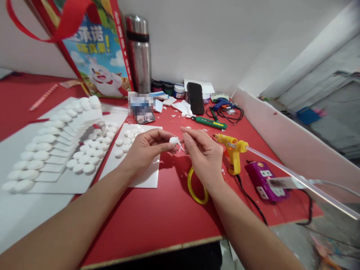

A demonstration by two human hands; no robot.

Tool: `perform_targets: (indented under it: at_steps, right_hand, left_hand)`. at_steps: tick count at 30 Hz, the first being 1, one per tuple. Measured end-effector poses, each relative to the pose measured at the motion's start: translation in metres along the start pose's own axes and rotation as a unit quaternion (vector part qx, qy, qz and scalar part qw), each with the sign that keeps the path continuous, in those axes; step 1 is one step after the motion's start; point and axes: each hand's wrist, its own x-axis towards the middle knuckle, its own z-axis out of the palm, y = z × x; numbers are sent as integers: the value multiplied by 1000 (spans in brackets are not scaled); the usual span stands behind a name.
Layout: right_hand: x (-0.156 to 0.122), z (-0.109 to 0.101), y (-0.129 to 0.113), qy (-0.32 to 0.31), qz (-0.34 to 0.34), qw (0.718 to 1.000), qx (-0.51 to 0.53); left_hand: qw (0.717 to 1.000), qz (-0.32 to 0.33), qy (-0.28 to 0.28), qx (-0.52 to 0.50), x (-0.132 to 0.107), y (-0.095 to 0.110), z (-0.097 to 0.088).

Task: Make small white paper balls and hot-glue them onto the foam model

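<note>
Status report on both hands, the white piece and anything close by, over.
Left hand pinching small white piece. Right hand beside it, contact unclear. Yellow ring near right wrist.

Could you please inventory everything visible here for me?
Table: one, red, underneath
Boards: several, white, left
Rounded pieces: many, white, on boards
Bag: one, multicoloured, back left
Flask: one, silver, beside bag
Jars: at least three, mixed, back
Phone: one, dark, back centre
Flat object: one, black, back centre
Paper scraps: many, white, back centre
Tool: one, green, centre right
Corded device: one, blue, back right
Glue gun: one, yellow, right
Glue stick: one, translucent, in glue gun
Power socket: one, purple, right
Plug: one, white, at power socket
Ring: one, yellow, centre right
Strip: one, pinkish, far left
Held piece: one, white, centre
Left hand: one, bare, gripping held piece
Right hand: one, bare, beside it
</note>
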Motion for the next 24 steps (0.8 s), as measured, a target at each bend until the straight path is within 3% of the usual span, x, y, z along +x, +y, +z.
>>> perform_targets:
  at_steps: [5, 9, 15, 21, 24]
  right_hand:
    - [4, 4, 2, -12, 114, 987, 109]
    - [7, 5, 3, -33, 164, 974, 152]
    - [7, 6, 2, -40, 173, 973, 147]
    - [6, 6, 1, -52, 171, 974, 142]
    - [7, 1, 1, -47, 157, 978, 129]
  left_hand:
    - [1000, 22, -1, 14, 1, -2, -2]
    - [998, 41, -2, 43, 0, -2, -2]
    - [998, 34, -29, 32, -1, -2, -1]
    - [997, 38, 4, 71, -2, 1, 1]
    - [999, 19, 0, 26, -1, -1, 0]
